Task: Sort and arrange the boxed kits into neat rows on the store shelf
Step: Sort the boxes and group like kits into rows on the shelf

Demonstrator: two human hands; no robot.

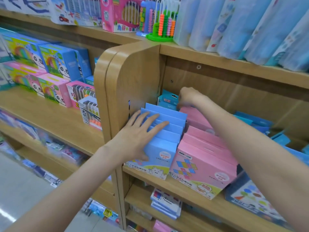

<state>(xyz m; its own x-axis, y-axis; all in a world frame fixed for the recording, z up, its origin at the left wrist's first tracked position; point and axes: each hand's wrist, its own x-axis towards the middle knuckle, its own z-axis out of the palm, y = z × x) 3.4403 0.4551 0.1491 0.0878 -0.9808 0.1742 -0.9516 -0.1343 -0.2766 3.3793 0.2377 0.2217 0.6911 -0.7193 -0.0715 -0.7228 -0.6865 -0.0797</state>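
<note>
Blue cardboard kit boxes (164,129): I'm pressing my left hand (140,136), fingers splayed, against their row running front-to-back beside the wooden side panel (133,77).
Right hand (189,97): I'm pinching a small teal box (168,99) at the back.

The right hand (189,96) blurs at its fingertips (grip unclear); the dark blue box (250,196) sits partly behind the forearm.

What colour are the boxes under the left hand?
Light blue boxes, under the left hand, seen in the head view.
</note>
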